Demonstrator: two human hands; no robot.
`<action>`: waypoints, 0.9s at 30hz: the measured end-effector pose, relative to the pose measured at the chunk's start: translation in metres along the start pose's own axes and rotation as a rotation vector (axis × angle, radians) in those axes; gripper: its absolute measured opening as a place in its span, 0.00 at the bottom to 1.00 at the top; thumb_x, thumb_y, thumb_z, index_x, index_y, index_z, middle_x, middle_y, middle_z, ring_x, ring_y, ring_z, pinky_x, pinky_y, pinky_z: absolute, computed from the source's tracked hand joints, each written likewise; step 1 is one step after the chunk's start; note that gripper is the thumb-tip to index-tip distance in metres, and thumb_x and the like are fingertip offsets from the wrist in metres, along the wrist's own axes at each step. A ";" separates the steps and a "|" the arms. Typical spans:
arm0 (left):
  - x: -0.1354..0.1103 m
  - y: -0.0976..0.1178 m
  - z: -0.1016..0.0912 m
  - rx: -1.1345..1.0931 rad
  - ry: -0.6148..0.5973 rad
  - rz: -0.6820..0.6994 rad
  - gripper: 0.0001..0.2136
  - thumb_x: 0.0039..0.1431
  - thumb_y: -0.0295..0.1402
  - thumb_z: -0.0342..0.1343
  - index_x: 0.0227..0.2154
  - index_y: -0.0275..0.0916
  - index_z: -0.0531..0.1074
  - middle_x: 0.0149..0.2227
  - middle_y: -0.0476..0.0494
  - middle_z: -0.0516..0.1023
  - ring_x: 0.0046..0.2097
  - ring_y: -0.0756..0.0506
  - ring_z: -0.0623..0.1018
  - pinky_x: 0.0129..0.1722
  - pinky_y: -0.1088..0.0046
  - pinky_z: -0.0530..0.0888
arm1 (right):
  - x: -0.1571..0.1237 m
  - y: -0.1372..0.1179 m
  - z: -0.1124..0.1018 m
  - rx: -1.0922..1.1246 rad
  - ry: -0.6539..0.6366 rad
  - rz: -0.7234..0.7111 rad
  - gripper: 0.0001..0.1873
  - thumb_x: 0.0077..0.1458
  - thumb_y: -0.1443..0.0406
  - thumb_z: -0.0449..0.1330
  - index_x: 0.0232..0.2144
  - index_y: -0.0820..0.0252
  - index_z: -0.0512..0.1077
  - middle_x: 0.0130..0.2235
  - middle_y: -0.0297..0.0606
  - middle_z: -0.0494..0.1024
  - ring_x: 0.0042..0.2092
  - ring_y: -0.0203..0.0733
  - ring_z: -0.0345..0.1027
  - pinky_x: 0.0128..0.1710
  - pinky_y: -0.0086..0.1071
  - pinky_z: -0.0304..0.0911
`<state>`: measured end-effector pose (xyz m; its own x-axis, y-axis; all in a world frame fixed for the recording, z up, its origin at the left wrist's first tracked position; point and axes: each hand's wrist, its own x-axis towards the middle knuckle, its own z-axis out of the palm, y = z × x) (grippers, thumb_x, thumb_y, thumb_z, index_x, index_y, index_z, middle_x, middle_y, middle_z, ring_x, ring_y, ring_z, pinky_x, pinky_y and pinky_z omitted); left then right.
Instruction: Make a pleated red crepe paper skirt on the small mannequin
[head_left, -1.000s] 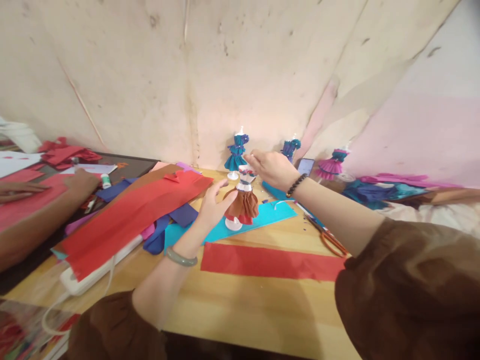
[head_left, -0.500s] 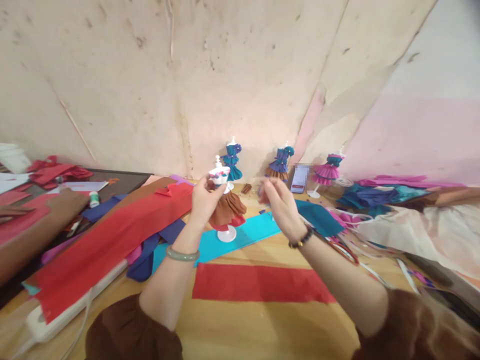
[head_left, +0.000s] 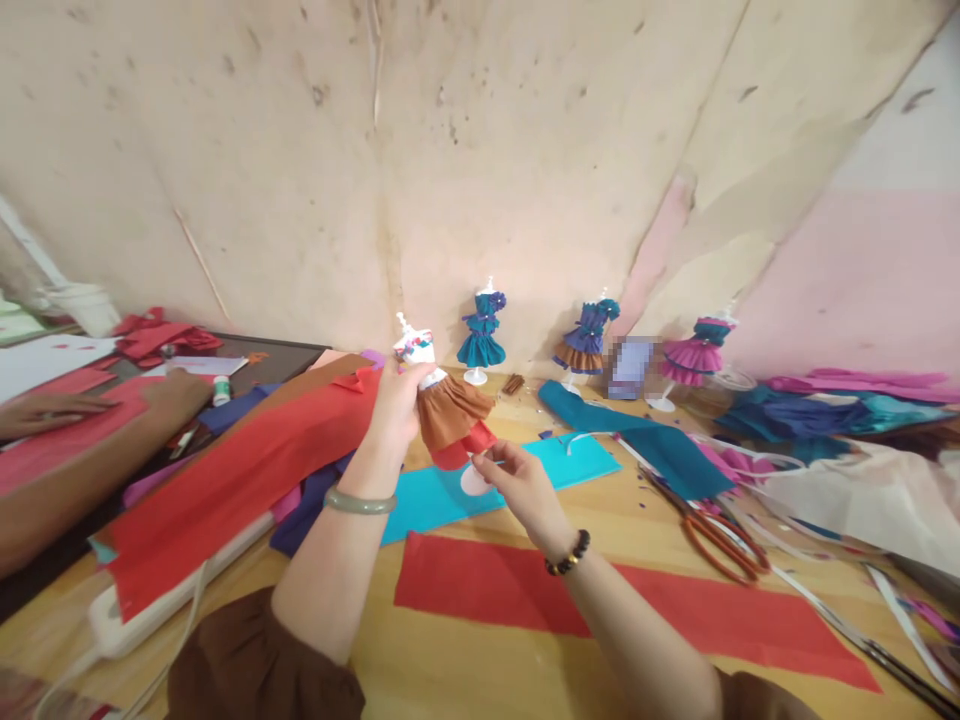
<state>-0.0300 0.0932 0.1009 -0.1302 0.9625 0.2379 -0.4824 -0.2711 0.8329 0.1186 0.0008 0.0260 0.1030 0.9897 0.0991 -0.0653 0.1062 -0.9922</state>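
Note:
My left hand (head_left: pixel 401 400) is closed round the waist of a small white dress form (head_left: pixel 415 345), which leans with its top to the left. It wears a brown pleated skirt (head_left: pixel 450 410) over a red layer (head_left: pixel 478 438), and small coloured bits trim its chest. The thumb and fingers of my right hand (head_left: pixel 517 485) pinch at the red layer's lower edge, beside the form's round white base (head_left: pixel 474 480). Below lies turquoise paper (head_left: pixel 427 500). A long red strip (head_left: pixel 487 580) lies nearer me, partly under my right forearm.
Three dressed forms stand along the wall: teal (head_left: pixel 481 345), purple and brown (head_left: pixel 585 340), pink (head_left: pixel 694 355). Orange-handled scissors (head_left: pixel 724 540) and teal paper (head_left: pixel 675 455) lie at right. Red paper (head_left: pixel 262 490) covers a power strip (head_left: pixel 135 625) at left, near another person's hands (head_left: pixel 176 395).
My right hand has come down from beside the form to the skirt's red edge. The form has gone from upright to tilted. My view has turned slightly left.

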 end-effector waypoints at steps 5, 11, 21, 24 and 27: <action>-0.009 -0.007 0.010 0.107 0.017 -0.034 0.18 0.36 0.27 0.58 0.36 0.41 0.67 0.28 0.54 0.71 0.30 0.49 0.74 0.32 0.73 0.70 | 0.000 0.021 0.000 0.048 0.005 0.061 0.21 0.39 0.47 0.71 0.21 0.59 0.75 0.22 0.35 0.75 0.25 0.38 0.66 0.25 0.31 0.55; -0.015 -0.002 0.013 0.274 -0.068 -0.070 0.10 0.36 0.27 0.56 0.27 0.41 0.65 0.22 0.55 0.62 0.25 0.51 0.68 0.26 0.75 0.66 | 0.004 0.034 -0.003 0.118 0.049 0.115 0.22 0.36 0.48 0.72 0.18 0.60 0.74 0.20 0.34 0.74 0.24 0.37 0.65 0.25 0.31 0.54; -0.013 0.016 0.005 0.245 -0.221 -0.007 0.18 0.39 0.36 0.70 0.35 0.38 0.77 0.37 0.44 0.80 0.39 0.45 0.78 0.39 0.70 0.74 | 0.003 0.041 0.004 0.233 0.052 0.097 0.18 0.36 0.53 0.73 0.27 0.59 0.79 0.27 0.35 0.80 0.28 0.38 0.68 0.30 0.32 0.60; -0.013 0.014 0.006 0.260 -0.217 0.038 0.17 0.39 0.37 0.70 0.34 0.37 0.78 0.37 0.43 0.81 0.42 0.43 0.79 0.42 0.69 0.74 | 0.000 0.039 0.006 0.252 0.023 0.087 0.18 0.38 0.54 0.71 0.30 0.59 0.81 0.31 0.38 0.82 0.31 0.41 0.72 0.34 0.34 0.63; -0.011 0.012 0.004 0.293 -0.179 0.083 0.16 0.41 0.38 0.70 0.35 0.37 0.79 0.39 0.42 0.82 0.44 0.41 0.79 0.44 0.68 0.75 | -0.002 0.037 0.007 0.247 0.012 0.082 0.15 0.39 0.55 0.71 0.28 0.58 0.81 0.30 0.37 0.82 0.31 0.42 0.72 0.34 0.35 0.63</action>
<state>-0.0307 0.0793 0.1104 0.0078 0.9277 0.3733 -0.2044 -0.3640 0.9087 0.1091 0.0038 -0.0104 0.0988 0.9950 0.0168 -0.3140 0.0472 -0.9482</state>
